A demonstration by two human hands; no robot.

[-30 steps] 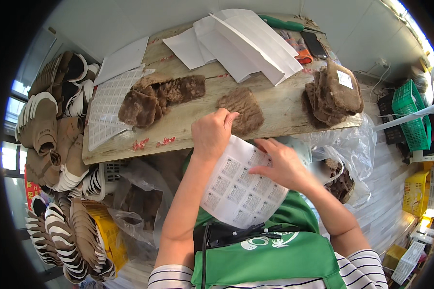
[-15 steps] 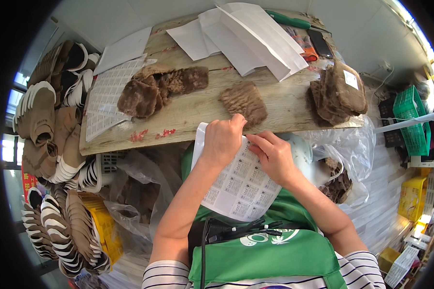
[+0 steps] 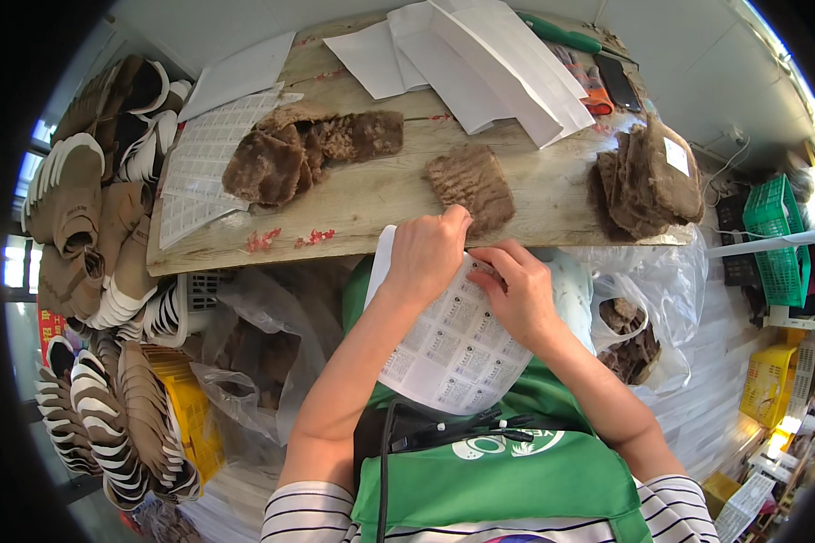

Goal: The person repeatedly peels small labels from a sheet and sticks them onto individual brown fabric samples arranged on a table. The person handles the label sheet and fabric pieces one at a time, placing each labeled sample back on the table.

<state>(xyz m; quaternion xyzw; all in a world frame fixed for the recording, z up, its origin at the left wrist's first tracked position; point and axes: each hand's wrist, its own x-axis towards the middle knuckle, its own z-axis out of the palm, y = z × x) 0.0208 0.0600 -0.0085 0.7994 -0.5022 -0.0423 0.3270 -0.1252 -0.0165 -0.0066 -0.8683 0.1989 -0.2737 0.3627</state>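
A white label sheet (image 3: 453, 353), printed with rows of small grey labels, hangs over my lap at the table's near edge. Its upper edge is pinched by my left hand (image 3: 428, 252), whose fingertips reach the tabletop edge. The fingers of my right hand (image 3: 521, 291) are closed on the sheet's upper right side; whether a single label is between them is too small to see. Just beyond my left fingertips lies one brown furry piece (image 3: 471, 185). To the right stands a stack of furry pieces (image 3: 647, 185), a white label (image 3: 675, 157) on its front face.
Crumpled furry pieces (image 3: 285, 158) and more label sheets (image 3: 199, 167) lie left on the wooden table (image 3: 380, 213). White papers (image 3: 489, 72), a green-handled tool (image 3: 557, 33) and a phone (image 3: 617, 83) are at the back. Stacked shoe uppers (image 3: 72, 208) crowd the left; plastic bags (image 3: 670, 308) hang right.
The view has shifted slightly, so the table and its things appear a little further right. Both hands stay on the label sheet, with only small finger movement.
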